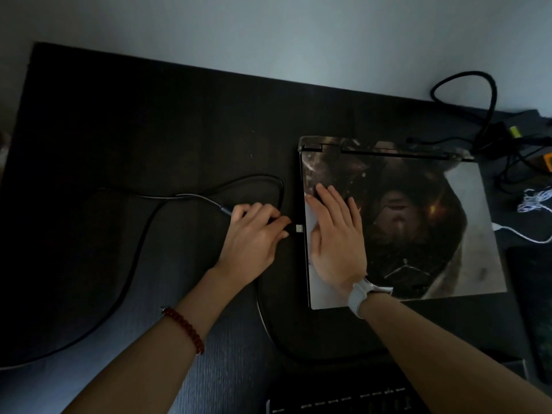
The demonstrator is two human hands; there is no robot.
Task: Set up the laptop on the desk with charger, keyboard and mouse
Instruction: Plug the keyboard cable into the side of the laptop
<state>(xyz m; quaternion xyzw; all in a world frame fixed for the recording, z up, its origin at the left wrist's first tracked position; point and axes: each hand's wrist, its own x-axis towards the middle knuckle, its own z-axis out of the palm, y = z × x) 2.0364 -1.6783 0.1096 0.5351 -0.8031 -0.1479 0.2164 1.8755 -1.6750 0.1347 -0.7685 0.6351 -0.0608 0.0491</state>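
dark desk [134,130]: i see it filling most of the view, against a pale wall

closed laptop [418,222]: lies flat at the desk's right, lid covered in printed artwork

keyboard [343,406]: at the near edge, only its top rows showing

black cable [131,273]: loops across the desk's left half toward my left hand

right hand [334,234]: fingers spread flat, pressing on the lid near its left edge

left hand [254,234]: fingers pinching a usb plug [299,228], its metal tip right at the laptop's left side
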